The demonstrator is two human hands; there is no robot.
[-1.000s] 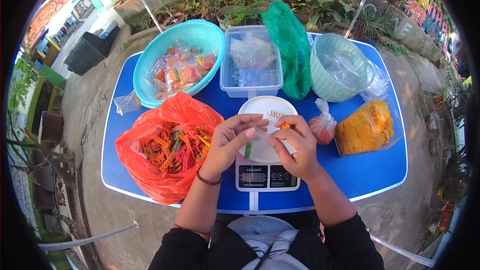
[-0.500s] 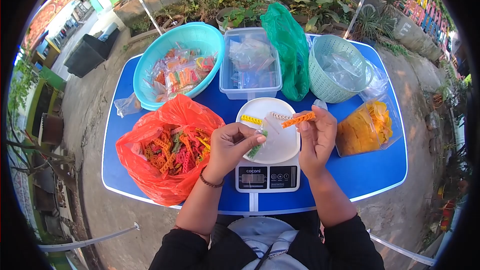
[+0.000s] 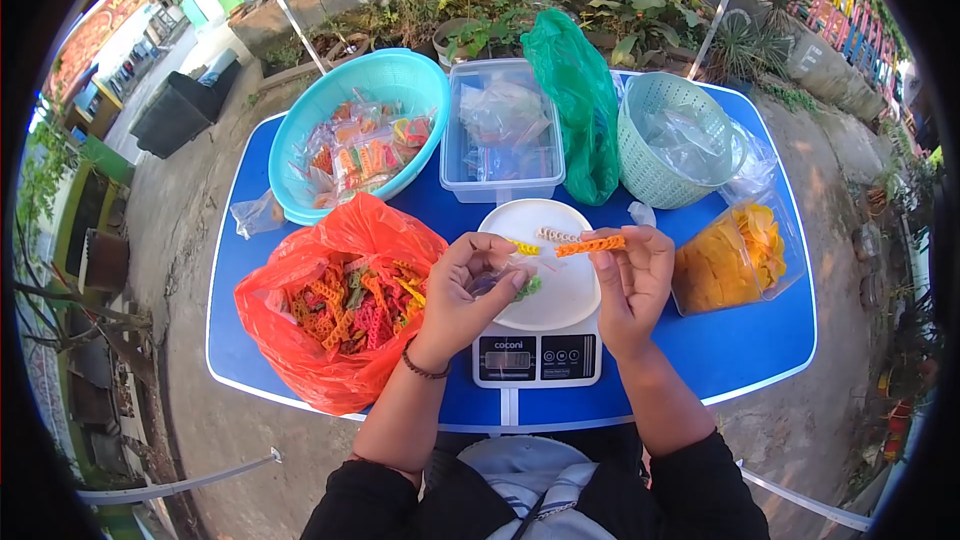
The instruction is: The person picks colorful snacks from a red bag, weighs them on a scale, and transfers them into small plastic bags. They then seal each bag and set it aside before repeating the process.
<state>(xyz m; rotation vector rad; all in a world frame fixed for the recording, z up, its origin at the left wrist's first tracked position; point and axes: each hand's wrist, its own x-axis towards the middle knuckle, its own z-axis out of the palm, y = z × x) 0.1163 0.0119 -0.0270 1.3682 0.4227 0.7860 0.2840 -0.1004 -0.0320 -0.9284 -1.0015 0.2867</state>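
My left hand (image 3: 468, 290) is closed on a small clear plastic bag (image 3: 513, 268) with a green snack piece (image 3: 531, 287) in it. In my right hand (image 3: 636, 285), thumb and fingers pinch an orange ridged snack stick (image 3: 588, 246), its left end at the bag's mouth. Below both hands is a white plate (image 3: 560, 310) on a kitchen scale (image 3: 536, 358). A white ridged stick (image 3: 556, 235) and a yellow one (image 3: 524, 247) lie on the plate, the yellow partly hidden by my left fingers. The display digits are too faint to read.
Left stands a red plastic bag (image 3: 270, 340) of colourful ridged snacks. Behind it is a turquoise basin (image 3: 430, 110) with filled packets. Farther back are a clear tub (image 3: 500, 185), a green plastic bag (image 3: 580, 100) and a pale green basket (image 3: 660, 175). Yellow chips (image 3: 712, 262) fill a container at right.
The orange stick has moved slightly left and down to the small bag's mouth. My left hand has tilted the bag, and its fingers now cover part of the yellow stick.
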